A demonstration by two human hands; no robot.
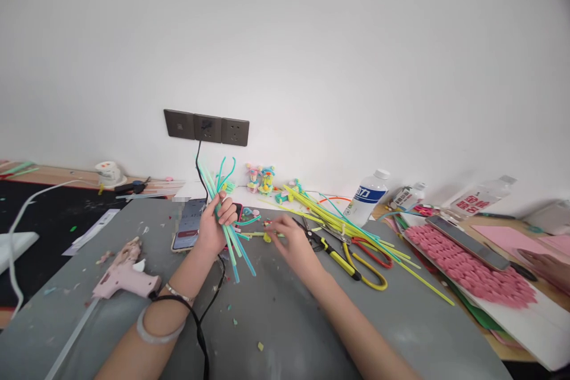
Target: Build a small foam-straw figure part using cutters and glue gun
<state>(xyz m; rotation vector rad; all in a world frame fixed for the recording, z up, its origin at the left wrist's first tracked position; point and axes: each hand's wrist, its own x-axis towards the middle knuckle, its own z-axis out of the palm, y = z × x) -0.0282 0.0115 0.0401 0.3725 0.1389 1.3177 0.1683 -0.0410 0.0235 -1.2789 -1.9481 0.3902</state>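
A bundle of teal and pale green pipe cleaners (230, 243) is gripped in my left hand (214, 222), the fingers wrapped round its middle. Some upper ends curve over; the lower ends point down toward the grey table. My right hand (291, 243) is low over the table with its fingers bent together. Right at those fingertips is a small yellow piece (267, 237); whether it is pinched or only touched is hard to see. A phone (183, 231) lies behind my left wrist. Pliers with yellow-black handles (341, 260) lie right of my right hand.
A pink glue gun (127, 276) lies at left, its black cable crossing my left forearm. Yellow pipe cleaners (329, 214), scissors (367, 267) and a bottle (367, 196) are at right. Small figures (266, 180) stand by the wall. Another person's hand (545, 264) is far right.
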